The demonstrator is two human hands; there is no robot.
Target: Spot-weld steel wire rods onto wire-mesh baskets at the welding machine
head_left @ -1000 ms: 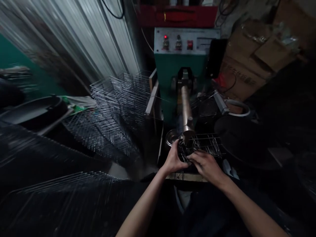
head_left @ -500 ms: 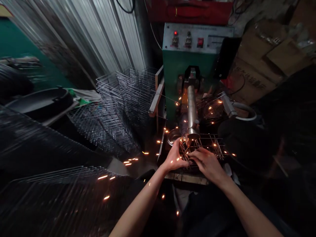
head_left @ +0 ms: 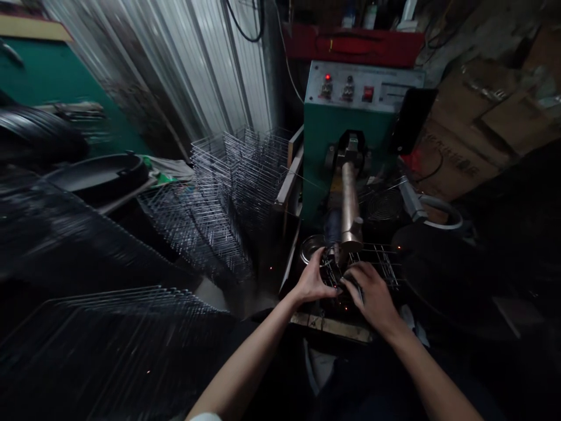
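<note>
A green spot welder (head_left: 350,121) jutted over a wire rack (head_left: 380,266). At the rack were the left hand (head_left: 310,283), thumb and forefinger apart, and right hand (head_left: 372,294), fingertips bunched, their grip impossible to tell; just beyond the left sat a round metal dish (head_left: 304,252), contents indiscernible.

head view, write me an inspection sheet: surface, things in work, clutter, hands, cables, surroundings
Surface: wooden strip at the near edge; the rest too dark to judge
Things in work: wire grid by the lower end of a metal bar
Clutter: wire racks piled on the left; round metal dish left of the bar
Hands: left hand with thumb spread, right hand with fingers bent; grip unclear
Cables: dark cable looped before a ridged wall
Surroundings: green machine with red light lit; cardboard boxes on the right; few glowing specks
</note>
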